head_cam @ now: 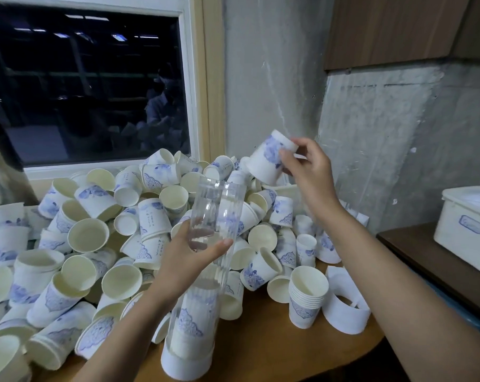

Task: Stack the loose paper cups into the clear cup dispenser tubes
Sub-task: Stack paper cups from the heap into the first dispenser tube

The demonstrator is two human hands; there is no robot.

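Note:
A clear ribbed dispenser tube [216, 205] stands on its white base on the wooden table, with a stack of cups inside its lower half. My left hand [190, 260] grips the tube around its middle. My right hand [309, 164] pinches a white paper cup with blue print [266, 161] by its bottom end, mouth tilted down to the left, up and right of the tube's open top. A big heap of loose paper cups [101, 232] covers the table behind and to the left.
A short stack of nested cups [306, 299] stands right of the tube, beside white curved plastic pieces [346, 312]. A white lidded box [467, 232] sits on a darker shelf at the right. A window [90, 86] and a concrete wall lie behind.

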